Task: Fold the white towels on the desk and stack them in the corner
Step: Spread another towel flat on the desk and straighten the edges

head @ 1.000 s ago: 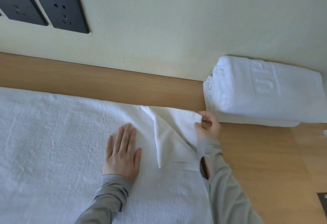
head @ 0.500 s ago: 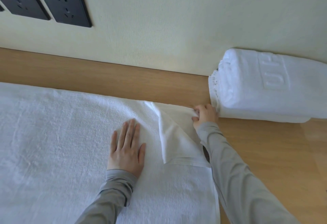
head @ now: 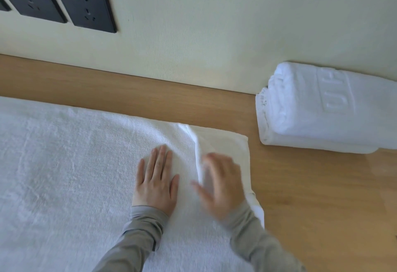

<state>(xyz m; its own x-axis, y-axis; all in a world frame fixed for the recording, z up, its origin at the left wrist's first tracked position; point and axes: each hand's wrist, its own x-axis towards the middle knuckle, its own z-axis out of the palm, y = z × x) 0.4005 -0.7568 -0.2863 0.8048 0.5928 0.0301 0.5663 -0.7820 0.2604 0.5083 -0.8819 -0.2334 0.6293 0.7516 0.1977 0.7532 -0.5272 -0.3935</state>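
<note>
A large white towel (head: pixel 64 164) lies spread flat over the wooden desk (head: pixel 311 196), reaching off the left and bottom edges of the view. A raised crease runs from its far right corner toward me. My left hand (head: pixel 155 181) presses flat on the towel just left of that crease, fingers straight. My right hand (head: pixel 219 182), blurred by motion, lies with spread fingers on the towel right of the crease, near its right edge. A stack of folded white towels (head: pixel 326 110) with an embossed band sits at the back right against the wall.
The cream wall (head: pixel 214 35) rises directly behind the desk, with dark socket plates (head: pixel 83 5) at the upper left. Bare wood shows between the spread towel and the folded stack and along the strip by the wall.
My right hand let go of the towel's far right corner and drew back toward me onto the towel. The corner now lies flatter. My left hand stayed pressed in place.
</note>
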